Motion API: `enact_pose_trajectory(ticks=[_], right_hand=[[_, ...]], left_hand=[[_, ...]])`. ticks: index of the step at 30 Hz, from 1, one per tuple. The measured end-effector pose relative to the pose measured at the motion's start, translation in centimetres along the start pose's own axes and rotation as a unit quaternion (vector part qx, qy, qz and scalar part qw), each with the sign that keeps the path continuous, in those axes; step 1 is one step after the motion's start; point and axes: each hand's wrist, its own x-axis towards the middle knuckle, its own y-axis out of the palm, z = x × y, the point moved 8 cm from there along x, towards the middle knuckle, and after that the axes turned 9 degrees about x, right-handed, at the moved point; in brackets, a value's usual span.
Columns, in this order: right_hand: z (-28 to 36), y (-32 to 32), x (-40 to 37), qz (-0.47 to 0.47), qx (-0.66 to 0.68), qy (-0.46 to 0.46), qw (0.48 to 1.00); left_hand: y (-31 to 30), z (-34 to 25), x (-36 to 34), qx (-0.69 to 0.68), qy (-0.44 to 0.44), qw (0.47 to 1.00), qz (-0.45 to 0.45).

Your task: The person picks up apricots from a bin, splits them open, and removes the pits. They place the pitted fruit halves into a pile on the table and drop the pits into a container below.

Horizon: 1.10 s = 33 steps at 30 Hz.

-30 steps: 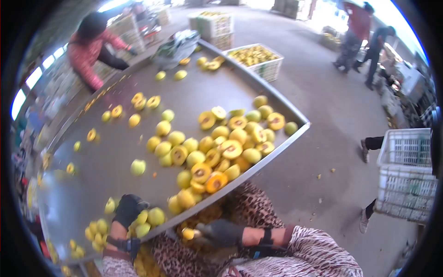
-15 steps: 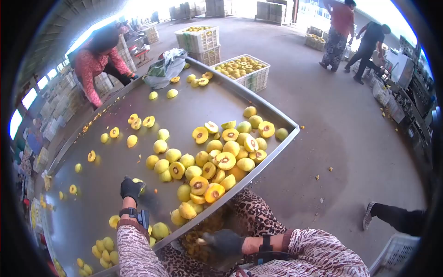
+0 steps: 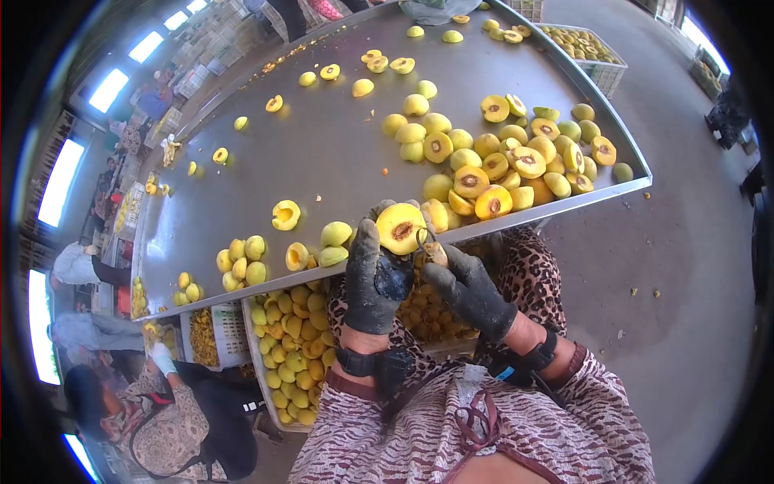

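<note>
My left hand, in a dark dusty glove, holds up a halved yellow fruit with its cut face and brown pit cavity showing. Close on its right, my right hand, gloved too, grips a small tool with a light handle and a thin curved metal loop. The loop is at the right edge of the cut face. Both hands are at the near edge of the metal table. Fruit halves lie piled on the table to the right of the hands.
A crate of fruit stands below the table edge on the left, beside a white basket. A co-worker sits at the lower left. Another fruit crate is beyond the table's right side. A plastic bag lies at the far edge.
The view has tilted down and shifted left. My left hand has come back from over the table to the near edge with a fruit half. My right hand has risen from below the edge to meet it.
</note>
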Motion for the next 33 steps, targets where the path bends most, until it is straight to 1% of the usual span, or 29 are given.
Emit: enact_pose_trajectory(ticks=[2,3,4,5,6,7,8,9,13,16,17,18,19,20,21,22,23,25,26,28,29,30,32,33], right_hand=[[-0.5,-1.0,-0.4,-0.014,-0.028,0.058,0.998],[0.4,-1.4,-0.7,-0.045,-0.034,0.015,0.998],[0.7,-1.5,-0.6,-0.048,-0.038,0.014,0.998],[1.1,-1.5,-0.6,-0.041,-0.042,0.006,0.998],[1.4,-1.5,-0.7,-0.034,-0.046,-0.001,0.998],[1.2,-1.6,-0.9,-0.037,-0.047,-0.001,0.998],[0.6,-1.9,-0.7,-0.045,-0.036,0.011,0.998],[-0.1,-2.2,-0.4,-0.051,-0.025,0.021,0.998],[-1.1,-1.9,-0.6,-0.038,-0.016,0.008,0.999],[-0.9,-1.2,-1.1,-0.003,-0.056,-0.007,0.998],[-1.4,-1.4,-1.4,-0.017,-0.09,-0.015,0.996],[-1.3,-1.6,-0.9,-0.031,-0.127,-0.038,0.991],[-0.6,-1.5,-0.4,-0.043,-0.132,-0.095,0.986],[0.0,-1.4,-0.5,-0.056,-0.133,-0.141,0.979],[-0.3,-1.3,-0.3,-0.045,-0.125,-0.082,0.988],[0.1,-1.2,-0.4,-0.042,-0.13,-0.093,0.986],[-0.2,-1.0,-0.1,-0.029,-0.118,-0.066,0.99],[-0.8,-0.7,-0.2,-0.017,-0.11,-0.003,0.994],[-0.6,-0.6,-0.4,-0.016,-0.112,-0.013,0.993],[-0.9,-0.3,-0.5,0.011,-0.055,0.022,0.998],[-0.6,0.2,-0.6,0.038,-0.005,0.049,0.998],[-0.8,0.2,-0.4,0.026,-0.009,0.042,0.999],[-3.6,1.8,-0.9,0.085,0.14,0.145,0.976],[-3.5,2.5,-1.1,0.098,0.085,0.109,0.986]], left_hand=[[-0.8,0.2,-0.3,0.044,0.029,0.996,-0.069],[-0.5,0.6,-0.6,-0.004,0.021,0.996,-0.082],[-0.1,0.9,-0.5,-0.007,0.02,0.997,-0.079],[0.7,0.6,-0.5,0.135,0.052,0.988,-0.056],[1.6,0.5,-0.6,0.274,0.084,0.958,-0.032],[2.1,0.7,-0.7,0.272,0.083,0.958,-0.03],[2.3,1.4,-0.6,0.134,0.041,0.99,-0.025],[2.7,2.1,-0.3,-0.005,0.002,1.0,-0.019],[1.5,2.9,-0.1,0.027,0.014,0.998,-0.05],[0.9,3.5,-0.1,0.042,0.034,0.998,-0.046],[0.2,4.1,-0.3,0.043,0.032,0.996,-0.067],[0.0,4.1,0.2,0.045,0.041,0.995,-0.078],[1.5,3.4,0.6,0.027,0.062,0.997,-0.035],[2.0,2.9,0.8,0.039,0.073,0.996,-0.013],[2.1,2.3,0.7,0.067,0.085,0.993,-0.044],[2.1,1.8,0.3,0.092,0.093,0.988,-0.08],[2.3,1.5,0.3,0.093,0.103,0.988,-0.073],[2.3,0.0,-0.6,0.249,0.177,0.946,-0.103],[2.6,-0.4,-1.0,0.249,0.186,0.945,-0.098],[3.5,-1.7,-1.4,0.364,0.193,0.907,-0.088],[3.7,-2.2,-1.5,0.37,0.211,0.903,-0.063],[3.7,-2.6,-1.7,0.367,0.211,0.905,-0.049],[4.6,-3.5,-2.6,0.436,0.272,0.856,-0.048],[3.2,-2.8,-2.4,0.332,0.249,0.907,-0.068]])
